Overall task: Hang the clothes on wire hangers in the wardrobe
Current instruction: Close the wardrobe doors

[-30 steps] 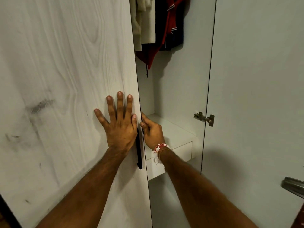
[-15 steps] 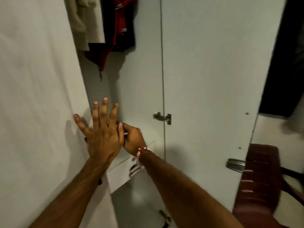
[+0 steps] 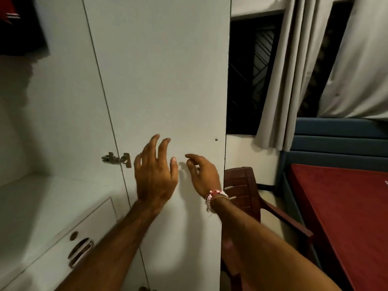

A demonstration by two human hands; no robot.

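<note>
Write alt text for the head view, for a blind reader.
Both hands are empty: the left hand and right hand hover, fingers loosely spread, before the pale inner face of an open wardrobe door. Dark clothes hang upper left above a drawer; a brown chair and red mattress stand to the right.

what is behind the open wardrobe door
A brown plastic chair stands behind the door; its backrest and one armrest show past the edge. The door covers the rest of it.

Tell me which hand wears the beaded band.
The right hand: a red and white beaded band circles its wrist, while the left hand has a bare wrist.
</note>
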